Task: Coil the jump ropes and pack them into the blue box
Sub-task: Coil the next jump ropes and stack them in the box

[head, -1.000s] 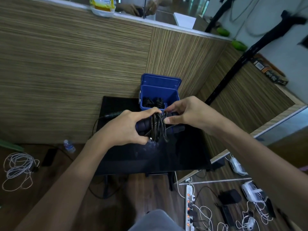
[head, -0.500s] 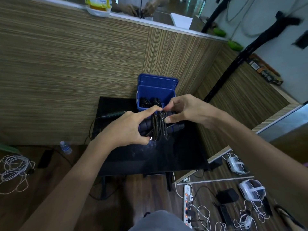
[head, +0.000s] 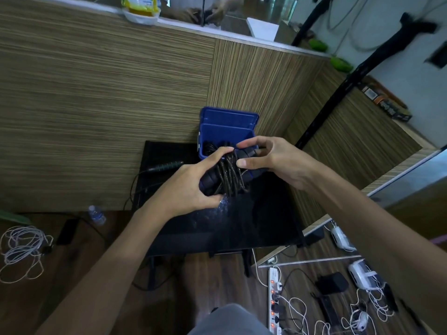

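A coiled black jump rope (head: 231, 176), its cord wound round the dark handles, hangs just above the black table (head: 242, 226) in front of the blue box (head: 226, 132). My left hand (head: 186, 189) grips the bundle's left end from below and the side. My right hand (head: 271, 158) holds its right end, thumb and forefinger on the handles. The box stands open at the table's far edge, lid up, with another black coiled rope (head: 210, 148) lying inside. A further rope handle (head: 167, 164) lies on the table to the left.
A wood-panel wall runs behind the table. On the floor lie a water bottle (head: 96, 214), a white cable tangle (head: 21, 247), a power strip (head: 274, 303) and several chargers (head: 360, 274). A black stand (head: 338, 93) leans at the right.
Both hands have carried the wound rope bundle a little forward, closer to the box's front rim. My right thumb and finger have shifted along the handles.
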